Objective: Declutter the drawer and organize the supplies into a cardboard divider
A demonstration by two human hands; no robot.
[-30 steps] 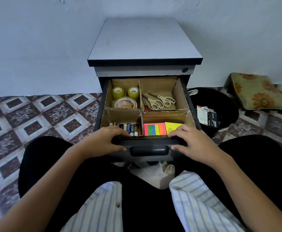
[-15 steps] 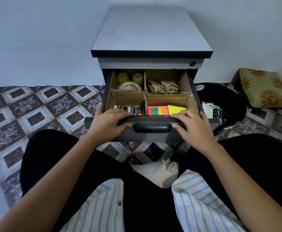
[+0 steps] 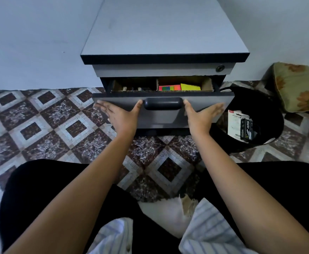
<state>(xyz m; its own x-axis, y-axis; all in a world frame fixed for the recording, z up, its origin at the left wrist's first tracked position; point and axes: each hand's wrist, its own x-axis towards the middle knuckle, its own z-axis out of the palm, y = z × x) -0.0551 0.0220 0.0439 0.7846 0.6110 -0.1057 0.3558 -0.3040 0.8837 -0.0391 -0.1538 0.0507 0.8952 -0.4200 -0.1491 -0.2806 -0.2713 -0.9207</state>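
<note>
Sorting looks done: sticky notes (image 3: 179, 87) sit in the cardboard divider (image 3: 207, 84) inside the almost-closed drawer (image 3: 162, 119), my left hand (image 3: 121, 116) and right hand (image 3: 201, 116) pressing its front, fingers (image 3: 109, 110) straight, holding nothing; only the last push is left.

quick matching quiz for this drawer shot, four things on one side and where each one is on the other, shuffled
Things:
1 sticky notes
2 stapler packaging
3 cushion
4 left hand

Places:
a in the black bin
b flat on the drawer front, beside the handle
c far right of the view
d in the cardboard divider, right compartment

Pairs: 1-d, 2-a, 3-c, 4-b
</note>
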